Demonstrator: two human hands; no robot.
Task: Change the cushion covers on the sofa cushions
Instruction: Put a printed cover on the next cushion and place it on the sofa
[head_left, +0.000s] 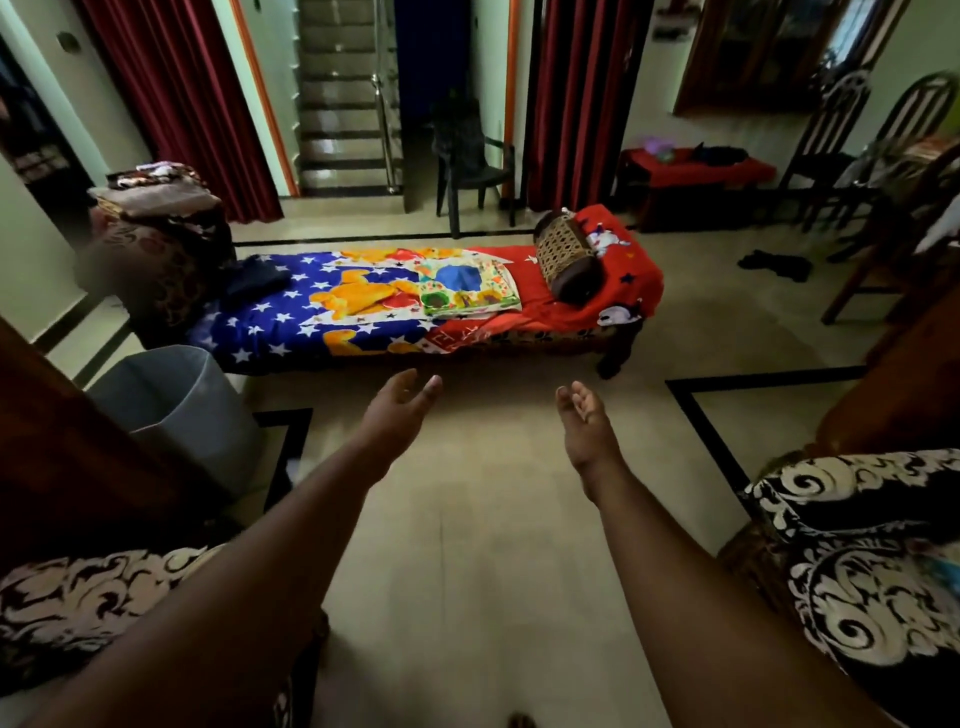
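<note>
Near left: patterned sofa cushion (78, 597), dark with pale scrollwork, sitting on its seat. I judge its cover not yet changed. Just beyond it, grey bin (182, 405) on the floor, possibly for the removed covers; I cannot see inside.

Far left: armchair (156, 260) with a stack of folded fabric (156, 189) on top, likely the spare covers, though I can't confirm.

Centre: my left hand (395, 410) reaches forward, palm up, grip released, holding nothing. My right hand (584, 421) likewise, fingers loosely curled, empty. Both hover over bare floor, well apart from any cushion. Probably a start-of-task pose.

Far centre: low bed (363, 332) under a star-and-bear sheet, folded colourful cloth (467, 288) laid on it, bolster (566, 260) at the red end.

Near right: second patterned cushion (857, 561), same print.

No readable writing or labels anywhere.
</note>
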